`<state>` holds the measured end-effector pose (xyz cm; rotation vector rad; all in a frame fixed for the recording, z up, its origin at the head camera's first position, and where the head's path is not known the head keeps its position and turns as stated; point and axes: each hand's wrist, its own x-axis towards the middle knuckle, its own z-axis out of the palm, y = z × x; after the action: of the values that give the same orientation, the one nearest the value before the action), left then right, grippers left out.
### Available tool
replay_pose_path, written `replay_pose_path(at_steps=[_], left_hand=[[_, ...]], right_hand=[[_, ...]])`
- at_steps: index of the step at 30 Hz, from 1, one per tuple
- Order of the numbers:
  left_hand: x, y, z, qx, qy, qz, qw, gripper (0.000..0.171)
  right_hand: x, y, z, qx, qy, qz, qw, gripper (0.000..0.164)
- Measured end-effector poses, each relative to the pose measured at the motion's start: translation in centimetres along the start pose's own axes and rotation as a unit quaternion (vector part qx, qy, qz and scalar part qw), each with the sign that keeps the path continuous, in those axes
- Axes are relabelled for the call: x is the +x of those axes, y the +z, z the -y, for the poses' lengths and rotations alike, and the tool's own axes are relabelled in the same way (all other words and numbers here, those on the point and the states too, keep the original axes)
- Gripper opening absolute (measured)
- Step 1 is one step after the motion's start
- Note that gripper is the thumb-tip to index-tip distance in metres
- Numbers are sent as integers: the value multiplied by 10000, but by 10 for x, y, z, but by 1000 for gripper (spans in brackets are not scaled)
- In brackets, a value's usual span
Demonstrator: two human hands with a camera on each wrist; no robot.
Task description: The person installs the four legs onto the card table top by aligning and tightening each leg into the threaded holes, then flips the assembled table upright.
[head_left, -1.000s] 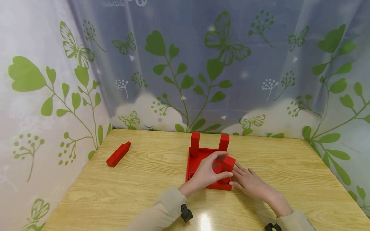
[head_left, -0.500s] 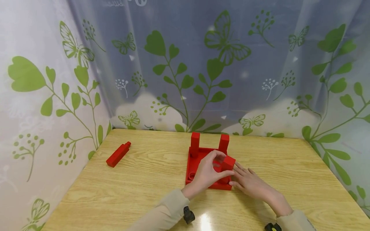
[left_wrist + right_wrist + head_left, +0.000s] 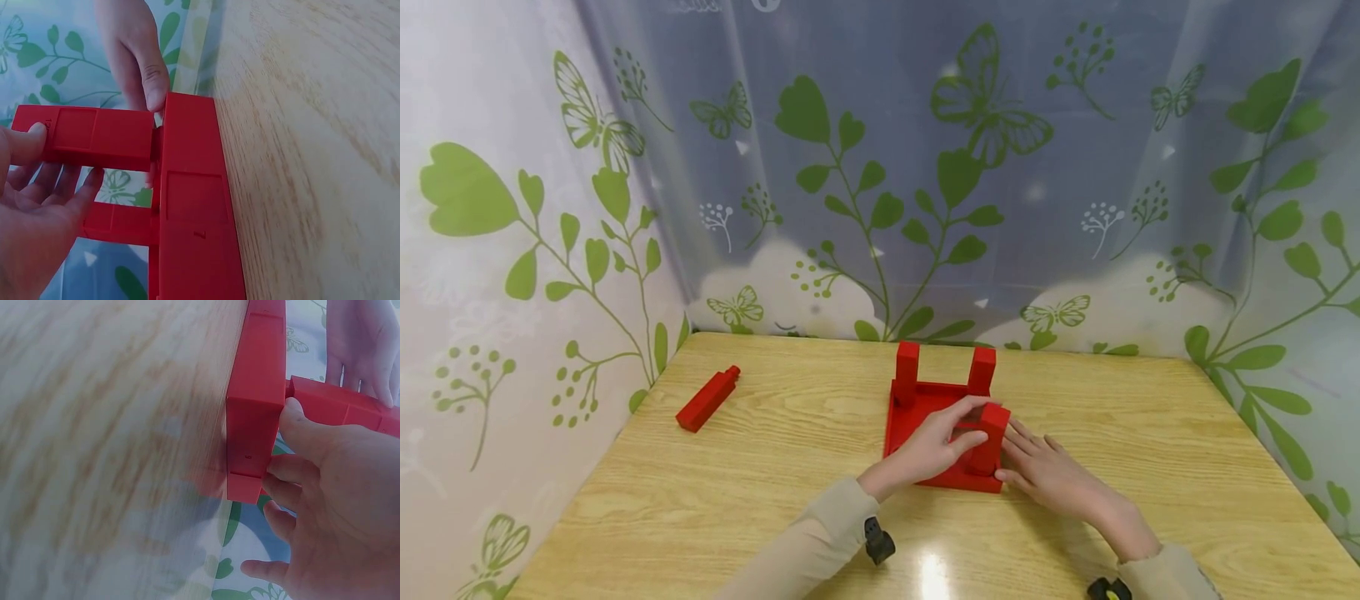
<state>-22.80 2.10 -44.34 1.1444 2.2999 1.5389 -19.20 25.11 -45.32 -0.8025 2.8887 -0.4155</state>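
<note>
Your left hand (image 3: 928, 448) clasps a red post (image 3: 990, 446) between thumb and fingers | post at three o'clock from that hand, long axis roughly upright, at four o'clock on the red frame (image 3: 958, 479) | your right hand (image 3: 1048, 477), fingers nearly straight, touches the frame | loose post (image 3: 706, 402) lies between nine and ten o'clock, nearer your left hand

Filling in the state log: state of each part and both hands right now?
Red base: flat on the table
Far left post: upright on base
Far right post: upright on base
Near right post: upright, full seating unclear
Loose post: lying down, apart from base
Left hand: holding near right post
Right hand: touching base's right side
</note>
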Motion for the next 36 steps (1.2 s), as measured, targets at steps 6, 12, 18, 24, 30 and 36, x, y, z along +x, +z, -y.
replay_pose_path(at_steps=[6,12,18,24,30,36], left_hand=[[-1,0,-2,133,-67,-137,9998,60],[0,11,-3,555,42,-1091,9925,65],[-2,23,-9,640,-340,-1662,9834,59],[-2,23,-8,622,-325,-1669,9835,54],[-2,11,-3,458,-175,-848,9952,49],[-1,-1,2,68,-129,4,9999,49]], right_hand=[[0,0,0,37,-23,38,10000,67],[0,-1,-1,189,-29,36,9998,66],[0,0,-1,273,-61,17,9996,64],[0,0,-1,164,-90,-20,9998,65],[-1,0,0,62,-86,-54,9999,67],[0,0,0,132,-31,-2,9999,68]])
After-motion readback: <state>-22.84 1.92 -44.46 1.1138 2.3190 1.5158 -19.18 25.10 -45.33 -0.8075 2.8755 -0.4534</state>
